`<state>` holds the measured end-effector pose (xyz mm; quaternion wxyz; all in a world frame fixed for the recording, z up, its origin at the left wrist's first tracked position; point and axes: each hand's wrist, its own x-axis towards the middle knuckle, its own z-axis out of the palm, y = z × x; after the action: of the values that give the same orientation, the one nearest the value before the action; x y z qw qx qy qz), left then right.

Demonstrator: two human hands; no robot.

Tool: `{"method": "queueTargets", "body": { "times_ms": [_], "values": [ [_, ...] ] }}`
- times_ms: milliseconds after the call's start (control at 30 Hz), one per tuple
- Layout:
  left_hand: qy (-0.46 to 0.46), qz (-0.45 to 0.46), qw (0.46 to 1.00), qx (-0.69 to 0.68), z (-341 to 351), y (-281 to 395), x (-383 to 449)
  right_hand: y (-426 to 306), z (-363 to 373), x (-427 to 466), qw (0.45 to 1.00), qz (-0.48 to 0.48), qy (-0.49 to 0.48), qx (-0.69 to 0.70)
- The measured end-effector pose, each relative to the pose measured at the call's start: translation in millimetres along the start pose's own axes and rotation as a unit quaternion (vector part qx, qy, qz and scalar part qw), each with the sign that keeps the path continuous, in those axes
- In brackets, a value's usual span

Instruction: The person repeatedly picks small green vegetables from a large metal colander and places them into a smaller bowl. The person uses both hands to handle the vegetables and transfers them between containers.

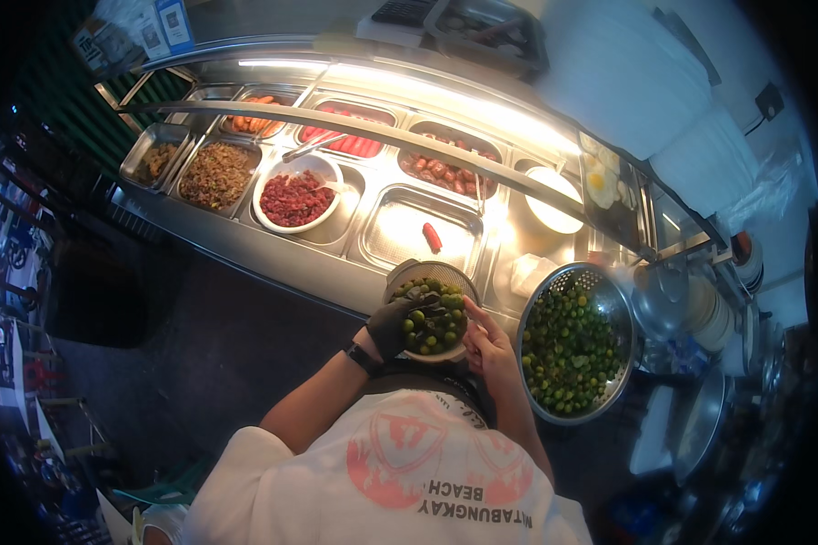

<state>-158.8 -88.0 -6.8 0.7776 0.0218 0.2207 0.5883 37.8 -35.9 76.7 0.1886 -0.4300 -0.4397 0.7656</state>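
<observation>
A mesh strainer [469,281] holding small green citrus fruits [443,320] is close in front of my body. My left hand [393,327], in a black glove, reaches over its left side, with its fingers among the fruits; whether they grasp any cannot be told. Bare, my right hand [485,340] grips the strainer's right rim. To the right stands a perforated metal colander [627,320] with many more green citrus fruits [572,354], some yellowish, and some leaves among them.
Beyond my hands, a lit steel food counter holds a tray [388,238] with one red sausage [432,237], a white bowl of red chopped meat [296,201], a pan of minced food [218,174] and browned sausages [443,174]. A metal rail [354,122] crosses above. Stacked plates [716,317] stand right.
</observation>
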Motion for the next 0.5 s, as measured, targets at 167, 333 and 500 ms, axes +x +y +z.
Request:
{"method": "queueTargets", "body": {
  "times_ms": [167,333,500],
  "values": [
    [-0.018,0.011,1.0,0.006,7.1,6.3,-11.9,13.7,-9.5,9.1,0.997,0.057,-0.009,0.061],
    [-0.045,-0.01,0.999,0.011,24.9,11.4,-16.0,0.7,1.1,1.2,0.999,-0.003,0.004,0.042],
    [-0.041,-0.01,0.999,0.028,35.6,10.3,-18.6,-7.1,11.0,-8.0,0.993,-0.113,-0.009,-0.046]
  ]
}}
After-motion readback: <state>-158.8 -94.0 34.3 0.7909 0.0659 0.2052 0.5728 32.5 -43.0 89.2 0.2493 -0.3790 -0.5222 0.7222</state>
